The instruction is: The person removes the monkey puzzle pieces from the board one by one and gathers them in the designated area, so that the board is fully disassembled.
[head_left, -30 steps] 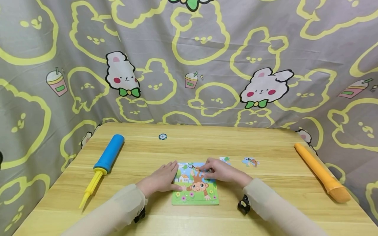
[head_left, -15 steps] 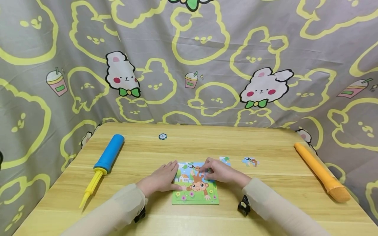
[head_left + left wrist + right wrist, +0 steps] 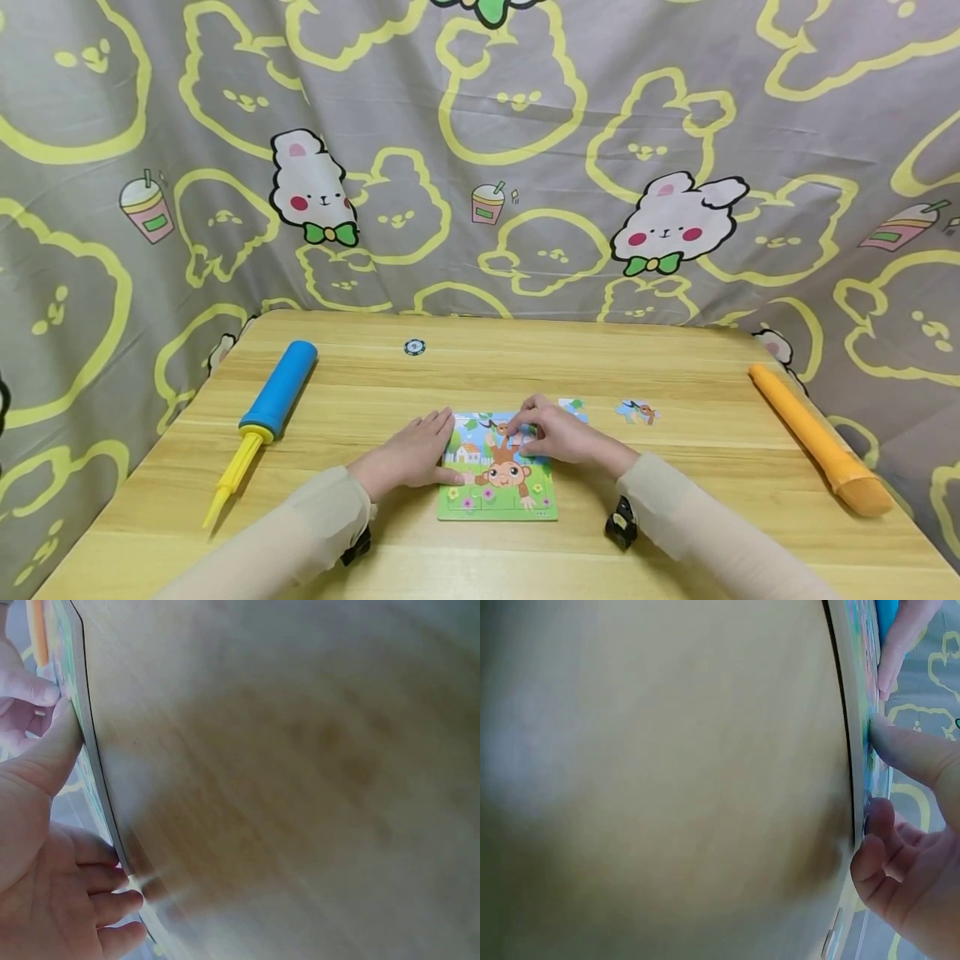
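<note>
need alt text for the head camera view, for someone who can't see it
Two hands work on a monkey jigsaw puzzle on a wooden table: the left hand rests flat at its left edge while the right hand presses a piece near the top. Two loose puzzle pieces lie to the right, a blue and yellow pump to the left, an orange tube far right.

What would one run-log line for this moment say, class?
left hand: flat, steadying puzzle board | right hand: pressing piece into board | two loose pieces beside
</note>
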The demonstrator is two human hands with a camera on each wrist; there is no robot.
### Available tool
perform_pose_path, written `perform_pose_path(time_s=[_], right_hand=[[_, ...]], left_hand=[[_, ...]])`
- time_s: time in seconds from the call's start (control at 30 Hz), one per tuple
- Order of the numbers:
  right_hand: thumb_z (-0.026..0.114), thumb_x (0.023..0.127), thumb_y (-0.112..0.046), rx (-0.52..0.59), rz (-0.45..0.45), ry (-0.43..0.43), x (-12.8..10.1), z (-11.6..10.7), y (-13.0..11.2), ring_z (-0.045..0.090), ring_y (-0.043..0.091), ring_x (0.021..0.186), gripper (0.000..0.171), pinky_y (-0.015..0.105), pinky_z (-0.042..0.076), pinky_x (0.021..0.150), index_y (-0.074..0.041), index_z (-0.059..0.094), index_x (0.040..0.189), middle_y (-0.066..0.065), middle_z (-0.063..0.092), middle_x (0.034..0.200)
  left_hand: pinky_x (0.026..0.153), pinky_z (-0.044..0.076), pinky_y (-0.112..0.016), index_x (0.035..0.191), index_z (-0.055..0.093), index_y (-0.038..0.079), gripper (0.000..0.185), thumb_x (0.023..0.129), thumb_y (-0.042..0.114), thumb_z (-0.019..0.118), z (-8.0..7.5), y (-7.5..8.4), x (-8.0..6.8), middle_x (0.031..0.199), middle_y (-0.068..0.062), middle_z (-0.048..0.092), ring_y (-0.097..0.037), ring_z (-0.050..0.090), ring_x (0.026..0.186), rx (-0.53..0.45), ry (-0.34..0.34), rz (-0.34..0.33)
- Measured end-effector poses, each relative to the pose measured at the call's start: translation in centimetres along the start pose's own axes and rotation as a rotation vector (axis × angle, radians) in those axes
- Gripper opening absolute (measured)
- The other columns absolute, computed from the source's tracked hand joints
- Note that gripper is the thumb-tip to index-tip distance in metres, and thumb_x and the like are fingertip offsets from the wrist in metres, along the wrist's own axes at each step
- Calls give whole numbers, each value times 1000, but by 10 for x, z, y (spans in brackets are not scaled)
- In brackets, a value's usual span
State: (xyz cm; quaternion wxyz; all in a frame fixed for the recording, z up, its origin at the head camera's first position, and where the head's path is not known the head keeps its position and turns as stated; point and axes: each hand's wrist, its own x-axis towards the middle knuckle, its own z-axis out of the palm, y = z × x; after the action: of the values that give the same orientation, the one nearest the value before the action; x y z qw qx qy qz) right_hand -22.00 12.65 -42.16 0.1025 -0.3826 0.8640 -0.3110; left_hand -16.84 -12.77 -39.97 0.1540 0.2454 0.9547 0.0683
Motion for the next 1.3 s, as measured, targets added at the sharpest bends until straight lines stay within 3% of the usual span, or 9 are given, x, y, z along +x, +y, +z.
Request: perform_pose_path(time_s=[0.2,0.43,0.6,0.73,0.97,1.13,1.3], right_hand=[[72,81,-13,-39,33,33,0,-2,0,45,14,68,49,26,42,60,-3,48,123,9,48,111],[65,86,-8,30,29,65,-3,-9,0,45,15,67,34,26,41,58,-7,57,118,3,51,103],[56,90,0,137,43,57,-5,-12,2,41,12,58,32,24,37,52,-7,58,121,6,56,94],[49,92,2,216,74,60,-6,-12,3,48,15,60,32,25,43,51,-6,59,122,8,59,88],[55,91,-2,238,143,181,-14,-21,5,54,20,69,27,30,49,57,-4,58,118,4,56,82],[57,90,-3,320,164,226,-27,-36,13,55,29,70,26,38,51,59,4,54,115,8,57,84],[58,89,0,383,197,304,-44,-54,23,57,26,72,22,44,53,66,7,54,109,13,56,85]], left_hand=[[108,19,-46,142,25,-6,90,83,55,56,0,-1,1,148,-20,18,-33,18,135,10,-3,-1],[108,18,-45,142,24,-5,91,83,56,56,2,-3,2,149,-20,17,-33,18,135,17,-3,-5],[108,19,-46,142,25,-5,91,82,56,57,2,-3,3,149,-20,18,-33,18,135,9,0,-5],[108,19,-46,142,25,-6,92,82,56,56,2,-3,3,149,-20,18,-33,18,135,16,2,-6],[108,19,-46,142,25,-6,91,82,55,57,1,-1,2,149,-20,18,-34,18,135,12,-2,-3],[108,18,-46,142,25,-6,91,83,55,56,1,-1,2,149,-20,18,-34,18,135,5,-5,-7],[108,18,-45,142,25,-6,91,82,56,57,2,-2,2,149,-20,18,-33,18,135,8,-1,-8]])
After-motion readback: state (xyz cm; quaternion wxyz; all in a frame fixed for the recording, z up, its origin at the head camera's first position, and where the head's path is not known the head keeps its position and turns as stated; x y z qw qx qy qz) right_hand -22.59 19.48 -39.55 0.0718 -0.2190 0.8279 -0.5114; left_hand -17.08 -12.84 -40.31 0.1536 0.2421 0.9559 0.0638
